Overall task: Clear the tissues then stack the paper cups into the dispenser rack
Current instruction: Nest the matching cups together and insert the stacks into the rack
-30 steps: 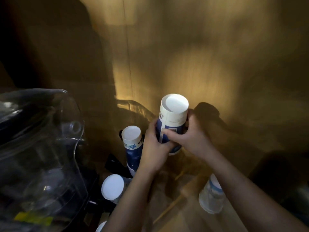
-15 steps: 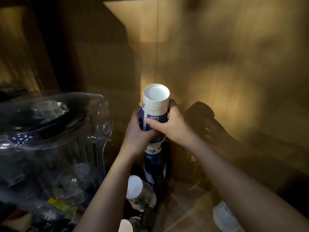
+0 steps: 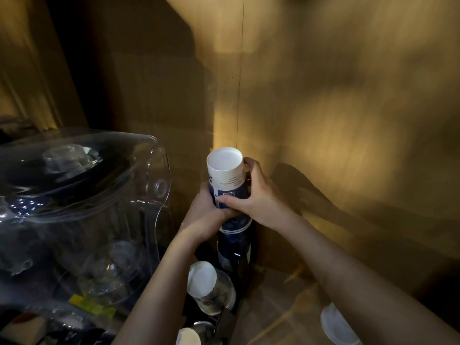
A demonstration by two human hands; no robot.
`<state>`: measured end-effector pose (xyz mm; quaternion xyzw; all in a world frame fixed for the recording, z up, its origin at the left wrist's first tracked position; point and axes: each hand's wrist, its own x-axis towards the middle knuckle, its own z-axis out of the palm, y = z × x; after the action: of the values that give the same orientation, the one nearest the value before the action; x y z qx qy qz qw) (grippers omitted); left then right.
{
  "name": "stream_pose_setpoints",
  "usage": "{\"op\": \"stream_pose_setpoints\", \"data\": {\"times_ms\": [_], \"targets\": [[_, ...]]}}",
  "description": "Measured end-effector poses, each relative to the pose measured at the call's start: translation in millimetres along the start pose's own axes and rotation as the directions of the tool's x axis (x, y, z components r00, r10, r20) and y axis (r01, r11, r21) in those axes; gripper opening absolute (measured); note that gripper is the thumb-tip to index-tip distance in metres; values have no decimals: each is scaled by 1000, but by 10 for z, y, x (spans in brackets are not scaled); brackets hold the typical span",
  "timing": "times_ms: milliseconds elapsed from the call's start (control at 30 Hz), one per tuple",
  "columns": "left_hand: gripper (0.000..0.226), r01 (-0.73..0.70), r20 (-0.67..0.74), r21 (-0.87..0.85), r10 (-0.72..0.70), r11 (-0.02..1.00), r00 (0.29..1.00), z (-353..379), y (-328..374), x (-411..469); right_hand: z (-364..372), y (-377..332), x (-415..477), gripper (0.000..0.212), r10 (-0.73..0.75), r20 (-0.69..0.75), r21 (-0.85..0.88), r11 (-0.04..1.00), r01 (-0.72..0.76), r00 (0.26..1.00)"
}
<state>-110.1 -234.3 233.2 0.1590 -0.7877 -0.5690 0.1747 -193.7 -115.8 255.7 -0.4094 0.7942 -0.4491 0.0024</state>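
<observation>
Cup stack (image 3: pixel 227 185): inverted paper cups, white base of the topmost facing the camera, blue band with small print below – held upright in front of the tan wall, near the middle of the view.
Lower stack (image 3: pixel 234 247): dark blue cups directly beneath the held ones, seated in a dark vertical holder; upper cups meet them just under the hands.
Left hand (image 3: pixel 209 215): wrapped around the stack from the left and front, fingers closed on the blue band.
Right hand (image 3: pixel 258 197): closed on the stack from the right, thumb (image 3: pixel 229 201) laid across the front of the blue band, fingers curled behind the white section.
Second cup (image 3: pixel 201 278): white base up, tilted, below the left forearm; sits over something glassy, exact support unclear in the dark.
Third cup (image 3: pixel 188 337): pale base at the bottom edge – partly cut off.
White cup (image 3: pixel 336 327): lower right on the wooden surface, partly hidden by the right forearm.
Clear container (image 3: pixel 82 207): large transparent plastic vessel at left, just beside the left forearm.
Wall (image 3: pixel 348 108): tan, patchy light, thin vertical seam behind the stack.
Lighting: dim; fine detail low.
</observation>
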Motion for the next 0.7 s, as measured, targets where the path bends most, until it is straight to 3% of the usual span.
{"op": "stream_pose_setpoints", "data": {"times_ms": [167,267,400,467,567,700], "targets": [[75,36,50,56,-39,998,998,-74,-67,-4,85,16,-38,92,-46,21,-54,997,47,999],[81,71,96,91,-79,993,992,-30,-182,-52,180,116,-74,104,1,123,-62,998,6,992],[97,5,59,63,-9,998,998,34,-337,-126,222,217,-142,111,-3,157,-22,1000,7,988],[90,-39,20,65,38,997,999,55,-377,-148,209,246,-159,91,-52,139,-52,997,60,989],[65,-136,-47,153,145,979,988,102,-468,-159,204,322,-194,45,-136,146,-191,968,163,980],[46,-202,-63,286,228,937,972,160,-576,-132,224,370,-231,33,-141,101,-247,955,162,985]]}}
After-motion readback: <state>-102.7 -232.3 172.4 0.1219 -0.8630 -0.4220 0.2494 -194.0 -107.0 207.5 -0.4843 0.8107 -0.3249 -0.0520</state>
